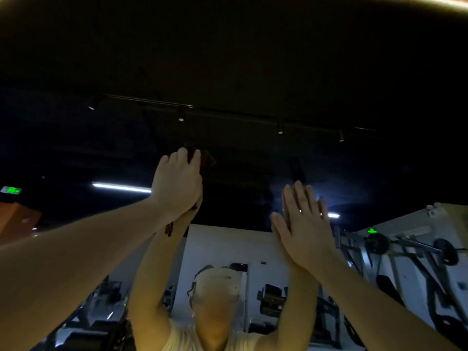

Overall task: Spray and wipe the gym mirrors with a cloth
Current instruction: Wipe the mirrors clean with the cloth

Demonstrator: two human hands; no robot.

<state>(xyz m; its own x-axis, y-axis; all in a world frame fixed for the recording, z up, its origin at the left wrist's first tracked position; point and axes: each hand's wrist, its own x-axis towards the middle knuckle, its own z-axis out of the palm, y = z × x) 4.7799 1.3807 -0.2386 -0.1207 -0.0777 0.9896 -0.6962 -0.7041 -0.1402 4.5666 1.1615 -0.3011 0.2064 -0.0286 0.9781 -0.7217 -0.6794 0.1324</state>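
- The left hand (177, 181) grips a dark cloth (206, 160) against the mirror (240, 198).
- The right hand (301, 224) lies flat on the glass, apart from the cloth.
- Below the hands, gym machines (271, 297) are reflected.

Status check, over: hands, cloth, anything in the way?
Left hand grips cloth, pressed high on mirror. Right hand open, flat on mirror. Nothing in the way.

Cloth (207, 161) under left hand (177, 183), high on mirror (248, 168); right hand (301, 224) beside (lower, right).
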